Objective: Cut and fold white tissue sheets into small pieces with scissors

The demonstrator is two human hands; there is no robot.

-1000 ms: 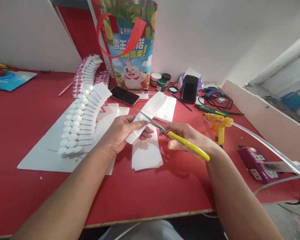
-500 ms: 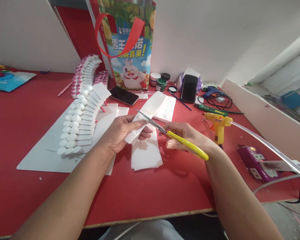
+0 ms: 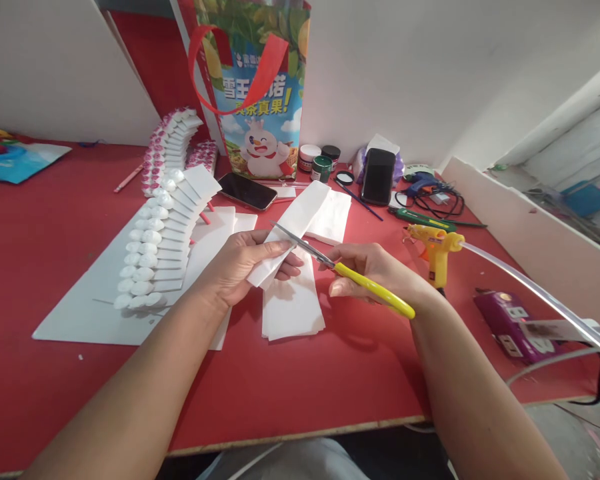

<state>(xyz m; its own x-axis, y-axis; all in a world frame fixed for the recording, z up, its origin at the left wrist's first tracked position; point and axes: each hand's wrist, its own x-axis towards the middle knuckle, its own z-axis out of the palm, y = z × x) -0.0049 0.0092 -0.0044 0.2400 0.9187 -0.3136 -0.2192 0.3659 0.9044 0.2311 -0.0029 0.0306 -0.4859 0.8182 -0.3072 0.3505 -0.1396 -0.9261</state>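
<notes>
My left hand point(image 3: 250, 260) pinches a long folded white paper strip point(image 3: 303, 208) between thumb and fingers, over the middle of the table. My right hand point(image 3: 363, 270) grips scissors point(image 3: 373, 287) with yellow handles, their blades lying across the strip just beside my left thumb. Below the hands lies a stack of white paper pieces point(image 3: 293, 310), and another white paper piece point(image 3: 333, 217) rests behind. To the left, a curved row of white cards with white oval tips point(image 3: 153, 243) stands on white boards point(image 3: 80, 303).
A colourful bag point(image 3: 263, 100) stands at the back, beside paint jars point(image 3: 321, 168) and a phone point(image 3: 247, 191). On the right are a yellow glue gun point(image 3: 433, 250), a blue glue gun point(image 3: 425, 183) with a cord, and a purple box point(image 3: 513, 323). A pink-and-white curved piece point(image 3: 167, 150) stands behind left.
Almost nothing differs. Both hands, the paper strip and the scissors hold nearly the same place, with only a very slight shift of the view.
</notes>
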